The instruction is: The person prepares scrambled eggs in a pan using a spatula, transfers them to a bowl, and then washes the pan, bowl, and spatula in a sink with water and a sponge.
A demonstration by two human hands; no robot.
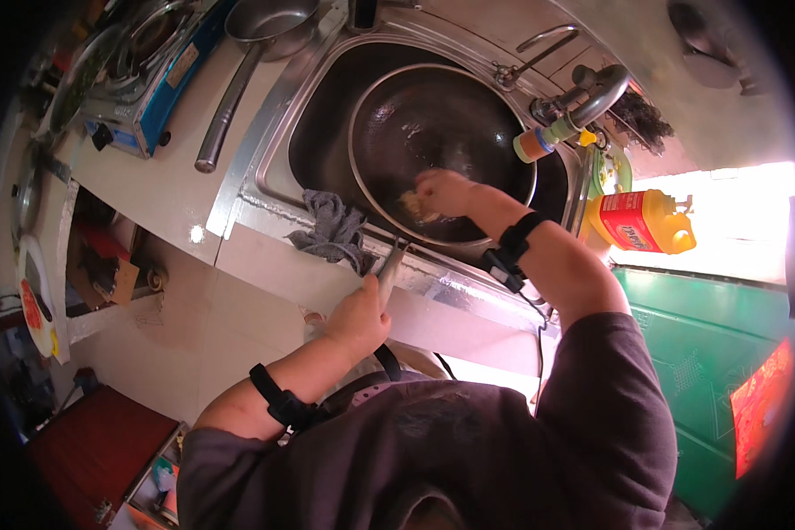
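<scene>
A large dark wok (450, 119) with a pale metal rim rests in the stainless-steel sink (318, 126), its inside wet and shiny. My left hand (361, 318) is closed around the wok's handle (391, 268), which points back over the counter's front edge. Inside the wok, my right hand (447, 192) presses a yellowish scrubber (416, 207) against the lower wall. The fingers partly cover the scrubber, and its material is hard to tell. Left of the handle, a crumpled grey cloth (334, 228) lies over the sink's front rim.
A curved faucet (546, 46) and a thick tap pipe with a taped nozzle (533, 144) reach over the sink's right side. A saucepan (271, 23) and a gas stove (139, 99) stand on the left counter. At right are a yellow jug (642, 222) and a green panel (695, 331).
</scene>
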